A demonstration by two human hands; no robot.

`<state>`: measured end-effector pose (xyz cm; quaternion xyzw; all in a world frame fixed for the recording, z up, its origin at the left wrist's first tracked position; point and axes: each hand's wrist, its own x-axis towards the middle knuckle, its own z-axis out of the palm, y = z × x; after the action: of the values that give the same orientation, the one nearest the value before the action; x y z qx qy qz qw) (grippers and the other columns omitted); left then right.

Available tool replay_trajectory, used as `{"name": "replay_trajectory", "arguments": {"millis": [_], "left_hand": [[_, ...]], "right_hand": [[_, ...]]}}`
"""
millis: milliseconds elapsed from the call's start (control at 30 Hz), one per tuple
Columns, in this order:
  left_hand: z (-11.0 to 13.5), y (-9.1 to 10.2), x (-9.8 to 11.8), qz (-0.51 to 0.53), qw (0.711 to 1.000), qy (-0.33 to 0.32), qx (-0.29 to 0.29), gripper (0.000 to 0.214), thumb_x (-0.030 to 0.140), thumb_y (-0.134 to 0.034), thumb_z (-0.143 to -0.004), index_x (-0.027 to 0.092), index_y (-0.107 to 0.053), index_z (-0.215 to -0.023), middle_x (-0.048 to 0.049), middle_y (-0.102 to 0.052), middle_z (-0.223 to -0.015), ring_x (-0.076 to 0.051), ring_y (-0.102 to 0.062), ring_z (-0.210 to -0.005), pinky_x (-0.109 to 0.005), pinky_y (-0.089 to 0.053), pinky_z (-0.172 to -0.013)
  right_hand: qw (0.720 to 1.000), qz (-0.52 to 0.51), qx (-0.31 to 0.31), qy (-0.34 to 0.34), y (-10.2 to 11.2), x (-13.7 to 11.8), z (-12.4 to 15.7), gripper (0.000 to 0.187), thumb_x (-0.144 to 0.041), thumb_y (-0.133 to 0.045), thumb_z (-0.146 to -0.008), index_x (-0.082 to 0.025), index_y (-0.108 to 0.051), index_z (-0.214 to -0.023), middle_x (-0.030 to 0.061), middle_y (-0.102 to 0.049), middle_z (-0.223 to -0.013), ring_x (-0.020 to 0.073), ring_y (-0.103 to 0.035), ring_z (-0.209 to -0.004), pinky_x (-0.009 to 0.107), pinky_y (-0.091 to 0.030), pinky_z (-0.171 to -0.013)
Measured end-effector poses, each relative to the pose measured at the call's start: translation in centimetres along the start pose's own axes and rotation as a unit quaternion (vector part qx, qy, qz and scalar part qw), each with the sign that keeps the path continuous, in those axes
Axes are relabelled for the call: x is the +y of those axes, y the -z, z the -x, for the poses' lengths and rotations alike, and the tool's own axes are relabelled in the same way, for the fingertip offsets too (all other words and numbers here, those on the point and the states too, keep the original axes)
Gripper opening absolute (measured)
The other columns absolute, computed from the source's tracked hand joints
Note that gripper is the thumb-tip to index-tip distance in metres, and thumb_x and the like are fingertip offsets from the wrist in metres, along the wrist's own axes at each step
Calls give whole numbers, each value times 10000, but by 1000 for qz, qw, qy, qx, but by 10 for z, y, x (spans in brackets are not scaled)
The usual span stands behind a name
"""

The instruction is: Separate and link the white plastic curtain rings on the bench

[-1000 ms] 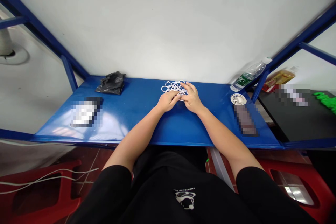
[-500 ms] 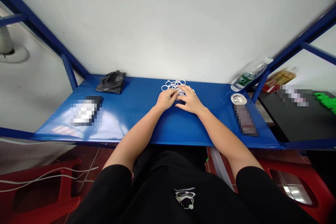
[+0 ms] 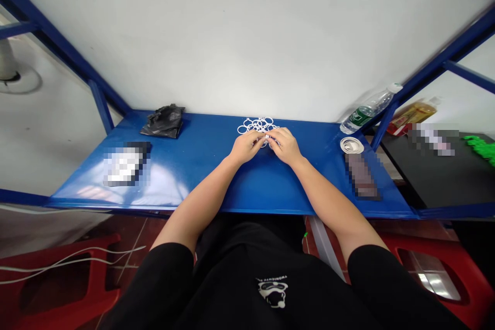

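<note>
White plastic rings, several of them and seemingly linked together, lie in a small pile near the wall at the middle of the blue tabletop. My left hand is at the pile's near side, its thumb and fingers pinched on a small white piece of the rings. Facing it, my right hand pinches at the same spot, fingertips almost touching those of the left. Part of the pile is hidden beneath both hands, so how the held rings join cannot be made out.
A crumpled black plastic bag and a blurred-out object lie on the left. To the right are a water bottle, a coiled white cable and a blurred dark object. Blue frame bars slant along both sides.
My right hand has drawn in from a spread position over the rings, and its fingers have closed near the left fingertips. The left hand stays almost in place.
</note>
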<state>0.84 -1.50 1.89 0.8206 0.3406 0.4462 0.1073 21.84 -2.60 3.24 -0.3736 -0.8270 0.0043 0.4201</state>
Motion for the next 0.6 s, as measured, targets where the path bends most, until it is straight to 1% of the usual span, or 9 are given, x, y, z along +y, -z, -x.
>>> {"name": "replay_trajectory", "arguments": {"millis": [133, 233, 333, 467, 600], "left_hand": [[0, 2, 1, -7, 1000, 11, -5, 340, 424, -502, -1103, 202, -758, -1127, -82, -785, -1021, -169, -712, -882, -306, -559, -833], [0, 1, 2, -10, 1000, 15, -3, 327, 424, -518, -1097, 207, -762, -1107, -78, -791, -1019, -164, -720, -872, -299, -560, -824], [0, 0, 2, -14, 1000, 15, -5, 308, 409, -531, -1090, 211, -767, -1083, -78, -797, -1040, -168, -732, -900, -299, -565, -835], [1, -1, 2, -23, 999, 21, -10, 293, 400, -563, -1072, 210, -782, -1029, -64, -802, -978, -160, -728, -838, -285, -559, -789], [2, -2, 2, -20, 999, 35, -13, 269, 391, -599, -1052, 208, -792, -1016, -52, -805, -930, -158, -735, -801, -272, -552, -748]], "right_hand": [[1000, 2, 12, -22, -1, 1, 0, 281, -409, -561, -1070, -281, -770, -1206, 86, -785, -1140, 279, -694, -1068, 493, -554, -1011], [999, 6, 33, -33, -1, 1, 0, 226, -401, -604, -1047, -275, -786, -1092, 77, -790, -1071, 275, -697, -1033, 485, -562, -986], [999, 4, 32, -26, -1, 0, 0, 199, -332, -593, -1036, -266, -779, -1010, 71, -790, -1040, 265, -700, -1007, 475, -571, -961], [999, -7, 30, -9, 0, -2, 0, 201, -259, -566, -1019, -251, -765, -991, 70, -787, -1037, 255, -701, -999, 462, -578, -935], [1000, -21, 21, -1, 1, -2, 0, 190, -288, -583, -1019, -254, -769, -1028, 73, -782, -1056, 255, -701, -1001, 463, -580, -929]]}}
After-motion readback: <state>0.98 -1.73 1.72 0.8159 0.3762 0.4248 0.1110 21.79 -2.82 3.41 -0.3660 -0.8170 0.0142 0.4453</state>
